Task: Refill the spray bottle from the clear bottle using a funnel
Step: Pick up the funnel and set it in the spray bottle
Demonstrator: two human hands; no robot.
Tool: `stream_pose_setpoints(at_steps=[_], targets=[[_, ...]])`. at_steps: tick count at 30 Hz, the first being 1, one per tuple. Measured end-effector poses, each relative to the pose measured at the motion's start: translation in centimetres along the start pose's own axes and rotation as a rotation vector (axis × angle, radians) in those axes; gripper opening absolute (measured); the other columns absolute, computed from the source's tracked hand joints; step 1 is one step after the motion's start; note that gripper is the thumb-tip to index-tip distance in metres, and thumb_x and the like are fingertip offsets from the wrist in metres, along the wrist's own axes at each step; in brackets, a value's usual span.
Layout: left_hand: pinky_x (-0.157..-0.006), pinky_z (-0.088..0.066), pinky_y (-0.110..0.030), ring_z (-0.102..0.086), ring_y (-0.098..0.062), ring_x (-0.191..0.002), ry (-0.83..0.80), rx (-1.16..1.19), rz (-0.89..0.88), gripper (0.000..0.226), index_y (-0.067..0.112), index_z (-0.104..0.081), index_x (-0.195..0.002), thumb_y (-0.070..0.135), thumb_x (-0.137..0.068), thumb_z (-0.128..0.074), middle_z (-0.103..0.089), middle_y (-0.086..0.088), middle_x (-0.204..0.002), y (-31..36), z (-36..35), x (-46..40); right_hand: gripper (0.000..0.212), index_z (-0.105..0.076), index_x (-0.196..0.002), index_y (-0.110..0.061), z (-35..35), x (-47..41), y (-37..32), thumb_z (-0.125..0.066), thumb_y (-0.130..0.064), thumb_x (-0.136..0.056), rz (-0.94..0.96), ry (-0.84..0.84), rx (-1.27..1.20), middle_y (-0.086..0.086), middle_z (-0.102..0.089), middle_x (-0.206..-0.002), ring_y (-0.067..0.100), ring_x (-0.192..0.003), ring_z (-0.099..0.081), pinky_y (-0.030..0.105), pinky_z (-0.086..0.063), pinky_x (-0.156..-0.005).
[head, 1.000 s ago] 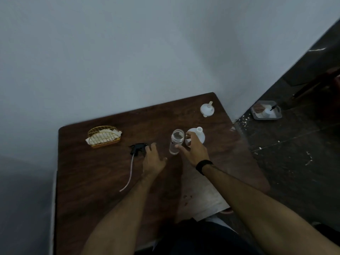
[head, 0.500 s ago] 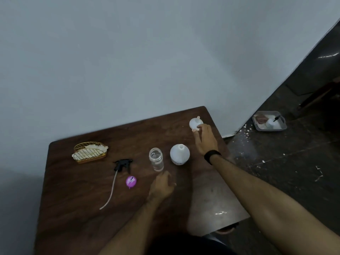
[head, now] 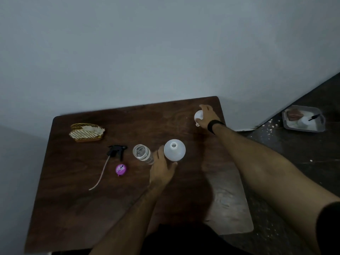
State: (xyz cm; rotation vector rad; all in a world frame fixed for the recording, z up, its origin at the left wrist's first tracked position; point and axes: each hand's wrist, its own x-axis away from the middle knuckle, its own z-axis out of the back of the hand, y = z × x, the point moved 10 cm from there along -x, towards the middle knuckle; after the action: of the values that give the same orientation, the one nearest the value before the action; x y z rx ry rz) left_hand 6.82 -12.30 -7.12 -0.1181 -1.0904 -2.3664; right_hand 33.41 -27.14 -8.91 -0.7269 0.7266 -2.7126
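Right hand [head: 207, 116] is curling round the white funnel [head: 198, 115] near the table's [head: 73, 208] far right corner, close to the edge. Left hand [head: 161, 167] is lying with loose fingers, touching the base of the white round spray bottle [head: 174, 150], neck uncapped, mid-table. Clear ribbed bottle [head: 142, 154] is standing uncapped just left of it. Black trigger head [head: 116, 150] with tube and purple cap [head: 121, 169] are lying further left. Wire basket [head: 86, 132] is sitting far left. Dark wood near side is lying bare.
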Motion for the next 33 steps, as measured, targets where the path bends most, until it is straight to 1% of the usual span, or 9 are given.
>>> stream_pose_setpoints(at_steps=[2,6,11,13,17,22,28,31,33], targets=[[-0.096,-0.044,-0.033,-0.044,-0.019,-0.131,0.016,-0.003,-0.03,0.083,0.02,-0.029,-0.15,0.032,-0.082,-0.075,-0.037,-0.002,-0.148,0.5,0.1,-0.5,0.061,-0.043,-0.14,-0.012,-0.5,-0.7,0.2,-0.069,-0.025,-0.087,0.004,-0.018,0.004,0.01,-0.035,-0.149,0.031,-0.13,-0.044,0.04,-0.04,-0.106],[-0.103,-0.045,-0.042,-0.038,-0.02,-0.141,-0.024,-0.072,-0.078,0.077,0.028,-0.031,-0.152,0.037,-0.086,-0.069,-0.034,0.001,-0.157,0.9,-0.3,-1.8,0.015,-0.066,-0.102,-0.011,-0.3,0.2,0.2,-0.061,-0.008,-0.088,0.015,0.154,-0.06,0.011,-0.055,-0.122,0.028,-0.111,-0.055,0.035,-0.048,-0.093],[-0.11,-0.039,-0.04,-0.036,-0.018,-0.144,-0.023,-0.094,-0.017,0.074,0.025,-0.038,-0.15,0.038,-0.084,-0.07,-0.041,0.001,-0.155,-0.3,-0.4,-2.6,0.014,-0.07,-0.097,-0.007,-1.6,2.5,0.9,-0.062,-0.001,-0.087,-0.022,0.234,-0.196,0.012,-0.064,-0.11,0.026,-0.101,-0.061,0.03,-0.05,-0.085],[-0.111,-0.041,-0.041,-0.043,-0.019,-0.138,-0.01,-0.055,-0.032,0.074,0.019,-0.042,-0.147,0.037,-0.082,-0.073,-0.047,-0.001,-0.15,-0.5,-0.4,-2.7,0.014,-0.073,-0.099,-0.008,-2.0,3.4,2.2,-0.066,-0.007,-0.087,-0.154,0.284,-0.435,0.009,-0.068,-0.106,0.023,-0.099,-0.064,0.027,-0.052,-0.085],[-0.109,-0.042,-0.037,-0.045,-0.018,-0.134,-0.001,-0.025,-0.065,0.075,0.018,-0.043,-0.146,0.037,-0.081,-0.076,-0.05,-0.001,-0.145,-0.5,0.1,-2.7,0.017,-0.067,-0.101,0.0,-6.2,6.2,3.6,-0.071,-0.002,-0.084,-0.495,0.193,-1.4,0.015,-0.067,-0.109,0.024,-0.098,-0.067,0.029,-0.06,-0.076],[-0.108,-0.04,-0.033,-0.045,-0.019,-0.133,-0.005,0.062,-0.072,0.078,0.019,-0.041,-0.146,0.035,-0.08,-0.079,-0.047,-0.002,-0.145,0.5,0.6,-2.5,0.023,-0.061,-0.109,0.002,-8.2,9.8,1.6,-0.068,-0.003,-0.087,-0.57,0.102,-1.913,0.017,-0.064,-0.107,0.021,-0.093,-0.065,0.023,-0.059,-0.063],[-0.101,-0.049,-0.047,-0.05,-0.021,-0.13,0.036,0.175,-0.074,0.08,0.017,-0.042,-0.147,0.038,-0.078,-0.077,-0.048,-0.003,-0.146,1.4,1.0,-2.6,0.028,-0.059,-0.121,-0.003,-8.6,12.5,-2.2,-0.06,-0.008,-0.093,-0.408,-0.07,-1.992,0.013,-0.066,-0.109,0.018,-0.095,-0.065,0.023,-0.058,-0.067],[-0.108,-0.044,-0.045,-0.049,-0.021,-0.134,0.042,0.326,-0.085,0.069,0.018,-0.042,-0.148,0.036,-0.087,-0.069,-0.049,-0.003,-0.148,3.6,1.6,-2.3,0.03,-0.06,-0.124,-0.006,-8.0,13.7,-3.3,-0.059,-0.013,-0.095,-0.281,-0.1,-1.807,0.012,-0.067,-0.114,0.017,-0.096,-0.067,0.027,-0.057,-0.078],[-0.109,-0.044,-0.041,-0.051,-0.02,-0.132,0.023,0.46,-0.06,0.072,0.025,-0.038,-0.15,0.051,-0.086,-0.061,-0.052,-0.001,-0.146,5.1,2.0,-2.4,0.037,-0.059,-0.129,-0.009,-7.2,14.3,-4.1,-0.063,-0.016,-0.093,-0.166,-0.115,-1.635,0.014,-0.066,-0.121,0.02,-0.098,-0.066,0.033,-0.055,-0.088]])
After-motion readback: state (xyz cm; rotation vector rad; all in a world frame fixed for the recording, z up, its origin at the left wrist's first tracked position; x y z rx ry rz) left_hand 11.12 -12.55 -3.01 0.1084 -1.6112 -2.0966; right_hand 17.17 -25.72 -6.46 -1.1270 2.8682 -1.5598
